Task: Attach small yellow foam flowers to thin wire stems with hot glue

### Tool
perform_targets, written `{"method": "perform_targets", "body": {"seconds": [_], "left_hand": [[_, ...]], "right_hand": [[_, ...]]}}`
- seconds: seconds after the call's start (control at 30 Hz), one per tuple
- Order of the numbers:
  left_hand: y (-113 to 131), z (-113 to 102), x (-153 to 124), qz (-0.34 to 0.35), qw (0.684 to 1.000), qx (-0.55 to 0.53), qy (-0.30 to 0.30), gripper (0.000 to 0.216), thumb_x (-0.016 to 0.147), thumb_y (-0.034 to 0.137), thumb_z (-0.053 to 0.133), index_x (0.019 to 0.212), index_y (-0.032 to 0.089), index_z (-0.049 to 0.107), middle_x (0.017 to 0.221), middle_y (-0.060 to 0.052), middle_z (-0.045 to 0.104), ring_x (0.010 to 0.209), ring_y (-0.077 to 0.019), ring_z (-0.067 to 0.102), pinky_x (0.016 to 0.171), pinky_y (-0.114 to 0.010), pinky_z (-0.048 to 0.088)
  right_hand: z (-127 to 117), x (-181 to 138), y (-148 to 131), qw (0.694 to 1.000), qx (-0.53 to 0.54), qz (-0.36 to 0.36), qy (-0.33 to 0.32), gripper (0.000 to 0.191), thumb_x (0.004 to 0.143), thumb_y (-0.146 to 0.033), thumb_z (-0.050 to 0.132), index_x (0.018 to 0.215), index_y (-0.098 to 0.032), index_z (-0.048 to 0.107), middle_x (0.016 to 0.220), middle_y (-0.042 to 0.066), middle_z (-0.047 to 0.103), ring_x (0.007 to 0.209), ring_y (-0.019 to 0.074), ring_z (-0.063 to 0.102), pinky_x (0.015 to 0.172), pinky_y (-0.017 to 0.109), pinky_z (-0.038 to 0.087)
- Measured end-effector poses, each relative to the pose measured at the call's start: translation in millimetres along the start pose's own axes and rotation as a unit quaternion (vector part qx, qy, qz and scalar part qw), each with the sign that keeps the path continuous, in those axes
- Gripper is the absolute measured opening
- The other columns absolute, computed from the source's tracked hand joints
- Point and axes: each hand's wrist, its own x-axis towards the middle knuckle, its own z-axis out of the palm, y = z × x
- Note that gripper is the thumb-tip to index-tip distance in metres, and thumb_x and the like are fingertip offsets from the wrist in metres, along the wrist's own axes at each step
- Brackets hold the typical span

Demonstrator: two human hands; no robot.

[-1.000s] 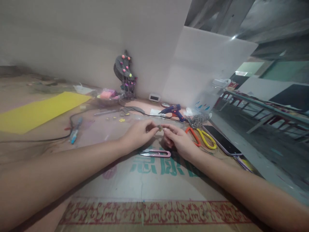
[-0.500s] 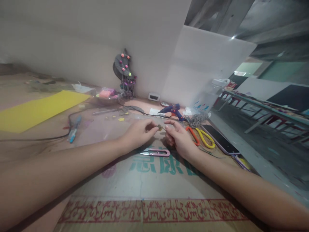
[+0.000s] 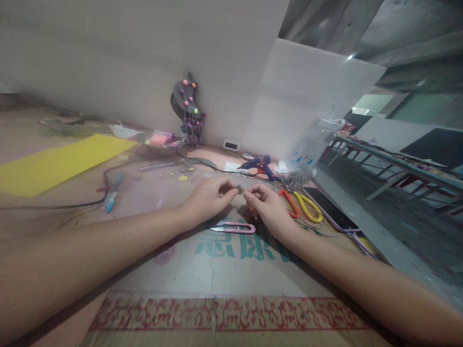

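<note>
Between my two hands is a small brownish-yellow piece (image 3: pixel 239 190), too small and blurred to name. My left hand (image 3: pixel 211 200) pinches it between thumb and forefinger. The fingertips of my right hand (image 3: pixel 265 205) are pinched together at its right side; whether they grip part of it I cannot make out. Below the hands lies a pair of pink thread snips (image 3: pixel 237 227), blades pointing left, on the printed board (image 3: pixel 181 274). Close to my right hand are orange-and-yellow handles (image 3: pixel 307 207) of a tool whose head is hidden.
A blue glue gun (image 3: pixel 262 167) lies behind the hands, near grey cord (image 3: pixel 294 179) and a clear bottle (image 3: pixel 307 144). At right is a phone (image 3: pixel 331 209). To the left are a blue pen (image 3: pixel 114 193), a black cable (image 3: pixel 105 180), yellow sheet (image 3: pixel 65 164) and crescent ornament (image 3: pixel 184 103).
My right hand's fingers have curled in and closed beside the small piece, where they were more spread before. My left hand keeps its pinch.
</note>
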Motion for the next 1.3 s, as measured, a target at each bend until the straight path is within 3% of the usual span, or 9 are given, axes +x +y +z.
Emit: {"method": "perform_targets", "body": {"seconds": [0.37, 0.53, 0.7, 1.1, 1.3], "left_hand": [[0.8, -0.7, -0.9, 0.034, 0.999, 0.024, 0.001, 0.017, 0.088, 0.028, 0.05, 0.082, 0.016, 0.06, 0.08, -0.003, 0.066, 0.075, -0.0161, 0.058, 0.066, -0.028, 0.041], [0.1, 0.8, -1.0, 0.051, 0.998, 0.034, -0.007, 0.019, 0.089, 0.029, 0.05, 0.081, 0.015, 0.061, 0.08, -0.004, 0.066, 0.075, -0.0162, 0.058, 0.066, -0.028, 0.04], [-3.2, 2.1, -0.6, 0.058, 0.998, 0.026, -0.014, 0.018, 0.088, 0.029, 0.051, 0.081, 0.016, 0.061, 0.079, -0.003, 0.066, 0.074, -0.0157, 0.057, 0.065, -0.027, 0.04], [1.9, -1.3, 0.8, -0.008, 0.999, -0.041, -0.023, 0.025, 0.088, 0.038, 0.049, 0.087, 0.016, 0.062, 0.083, -0.003, 0.067, 0.075, -0.0168, 0.059, 0.065, -0.028, 0.043], [-0.2, -0.1, 1.0, 0.004, 0.999, -0.037, -0.031, 0.023, 0.088, 0.035, 0.048, 0.081, 0.016, 0.06, 0.079, -0.003, 0.065, 0.073, -0.0164, 0.058, 0.065, -0.027, 0.041]], "right_hand": [[2.2, -0.2, 1.6, 0.998, 0.023, 0.017, -0.049, 0.035, 0.081, -0.052, 0.061, 0.081, -0.021, 0.045, 0.045, -0.011, 0.043, 0.039, 0.0058, 0.033, 0.039, 0.019, 0.025], [2.1, -0.8, 1.1, 0.998, 0.034, 0.011, -0.045, 0.035, 0.08, -0.05, 0.063, 0.094, -0.021, 0.048, 0.044, -0.012, 0.041, 0.039, 0.006, 0.031, 0.039, 0.019, 0.026], [2.4, -1.5, -1.4, 0.999, 0.024, 0.014, -0.036, 0.037, 0.077, -0.049, 0.066, 0.09, -0.019, 0.051, 0.047, -0.011, 0.042, 0.04, 0.0051, 0.033, 0.04, 0.018, 0.025], [4.1, -2.8, -2.9, 0.999, -0.025, 0.015, -0.028, 0.038, 0.077, -0.053, 0.065, 0.088, -0.019, 0.053, 0.05, -0.01, 0.042, 0.041, 0.005, 0.032, 0.04, 0.019, 0.025], [3.6, -3.1, -3.2, 0.998, -0.055, 0.0, -0.038, 0.037, 0.078, -0.053, 0.063, 0.088, -0.018, 0.055, 0.052, -0.009, 0.042, 0.043, 0.0058, 0.034, 0.041, 0.02, 0.027]]}}
